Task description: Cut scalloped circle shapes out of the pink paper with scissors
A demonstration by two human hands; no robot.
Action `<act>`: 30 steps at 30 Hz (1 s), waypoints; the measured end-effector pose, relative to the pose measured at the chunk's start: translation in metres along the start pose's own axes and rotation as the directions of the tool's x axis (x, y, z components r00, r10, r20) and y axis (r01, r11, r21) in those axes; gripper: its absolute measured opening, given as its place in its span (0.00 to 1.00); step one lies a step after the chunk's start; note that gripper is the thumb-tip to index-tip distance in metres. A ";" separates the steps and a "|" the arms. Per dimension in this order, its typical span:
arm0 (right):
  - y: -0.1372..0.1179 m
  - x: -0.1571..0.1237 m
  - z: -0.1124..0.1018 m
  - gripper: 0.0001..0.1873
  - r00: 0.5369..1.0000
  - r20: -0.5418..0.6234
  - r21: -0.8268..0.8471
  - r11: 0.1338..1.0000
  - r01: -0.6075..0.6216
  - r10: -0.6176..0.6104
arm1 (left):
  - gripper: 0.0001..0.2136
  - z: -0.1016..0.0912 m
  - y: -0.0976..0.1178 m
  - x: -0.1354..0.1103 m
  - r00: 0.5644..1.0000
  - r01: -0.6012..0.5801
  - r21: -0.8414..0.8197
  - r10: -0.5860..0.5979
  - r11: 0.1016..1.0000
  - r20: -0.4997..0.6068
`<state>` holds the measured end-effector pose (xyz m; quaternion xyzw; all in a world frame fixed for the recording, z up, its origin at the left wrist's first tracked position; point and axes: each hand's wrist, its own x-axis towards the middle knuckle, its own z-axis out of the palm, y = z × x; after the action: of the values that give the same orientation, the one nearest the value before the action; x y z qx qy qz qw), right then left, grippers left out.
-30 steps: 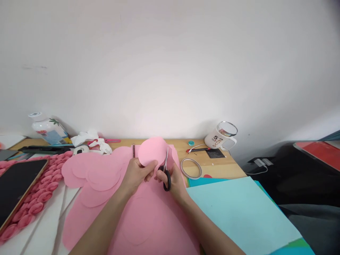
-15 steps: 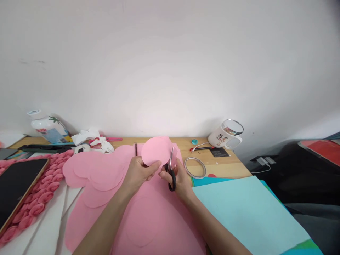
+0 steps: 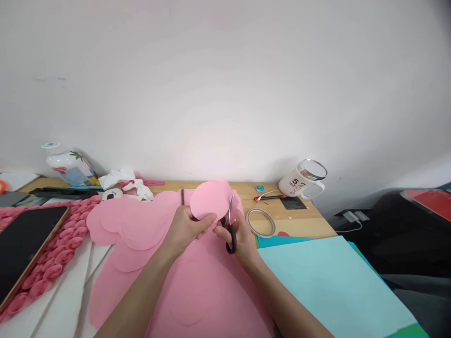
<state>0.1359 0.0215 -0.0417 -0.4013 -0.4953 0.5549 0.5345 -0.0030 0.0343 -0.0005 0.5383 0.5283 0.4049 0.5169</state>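
Note:
Between thumb and fingers, my left hand (image 3: 188,227) pinches a pink paper circle (image 3: 209,200) by its lower edge. My right hand (image 3: 243,237) is closed round the black handles of a pair of scissors (image 3: 230,230). The blades point up along the right edge of the circle, where a strip of pink paper stands off behind them. Beneath both hands lies a stack of pink paper sheets (image 3: 211,291) with faint round outlines. Several cut pink circles (image 3: 143,225) overlap in a pile left of my left forearm.
Light blue paper sheets (image 3: 331,281) lie at the right. Behind them are a roll of tape (image 3: 260,223), a white mug (image 3: 301,180) and a red-and-black cutter (image 3: 269,198). On the left are a phone (image 3: 30,249), pink paper rosettes (image 3: 52,270), crumpled tissue (image 3: 118,178) and a bottle (image 3: 72,166).
The whole scene has shifted slightly right as the head view turned a little. My hands, the circle and the scissors keep nearly the same arrangement.

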 end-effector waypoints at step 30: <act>0.000 -0.001 -0.001 0.19 0.995 -0.086 -0.115 0.991 -0.066 0.056 | 0.16 0.001 0.006 -0.001 0.998 0.007 0.036 -0.005 0.999 -0.059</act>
<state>0.1371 0.0208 -0.0417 -0.4698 -0.4921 0.5235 0.5129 -0.0007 0.0335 0.0059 0.5339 0.5522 0.4094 0.4924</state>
